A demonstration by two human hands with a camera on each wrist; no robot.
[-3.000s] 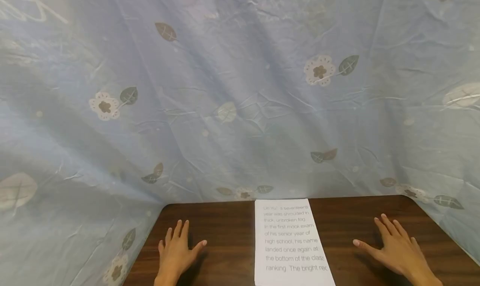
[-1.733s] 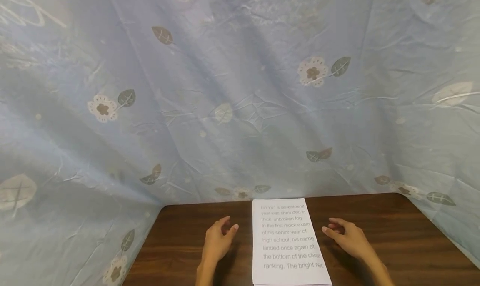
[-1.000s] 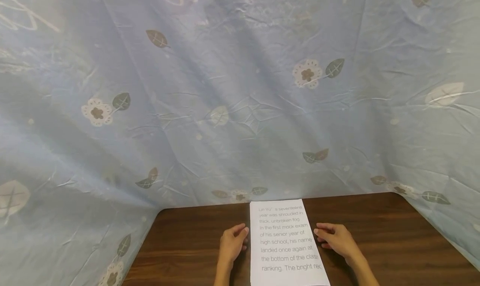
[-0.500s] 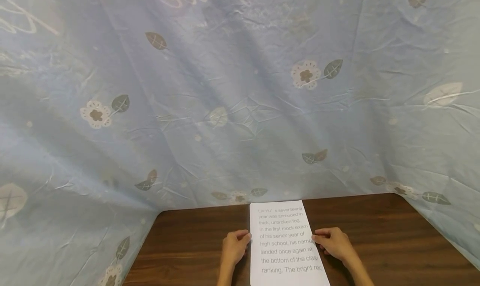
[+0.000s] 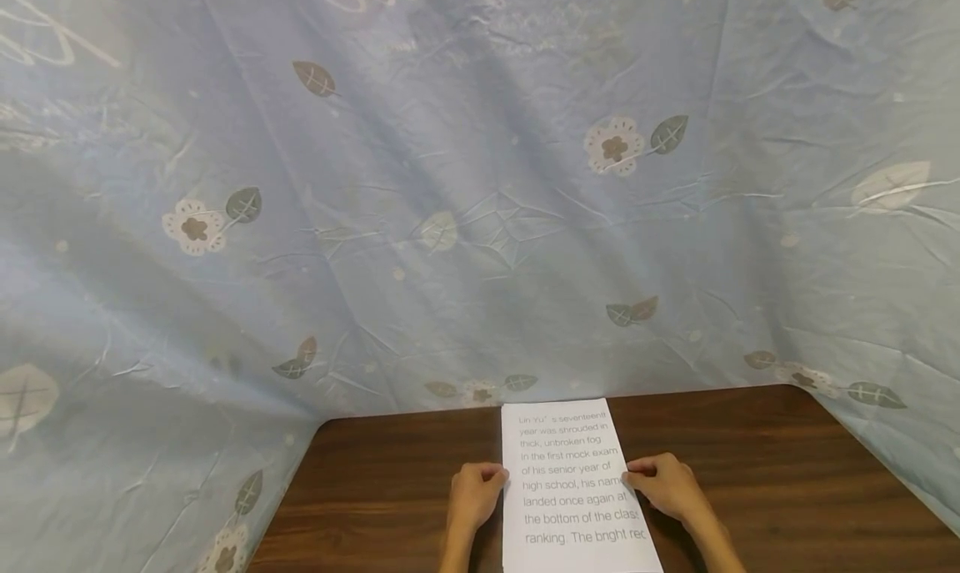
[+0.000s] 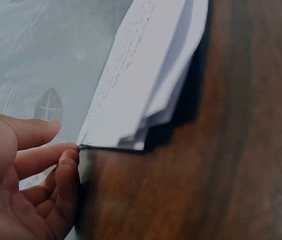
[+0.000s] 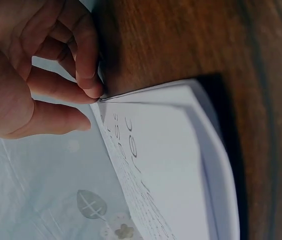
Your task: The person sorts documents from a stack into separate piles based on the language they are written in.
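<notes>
A stack of white printed paper sheets lies on the dark wooden table, between my hands. My left hand is at its left long edge, my right hand at the right one, almost level with each other. In the left wrist view, the left hand's index fingertip meets the edge of the paper stack, while the thumb stands apart from it. The right wrist view has the right hand's fingertips at the corner of the stack, its thumb likewise apart. Sheets fan slightly at the near end.
The brown wood-grain table has rounded far corners. Behind it and on both sides hangs a pale blue curtain printed with flowers and leaves, reaching down to the table's far edge.
From wide apart with spread fingers, both hands have come inward to the stack's two side edges, their fingers bending. Over the last half second they barely move. The stack stays put.
</notes>
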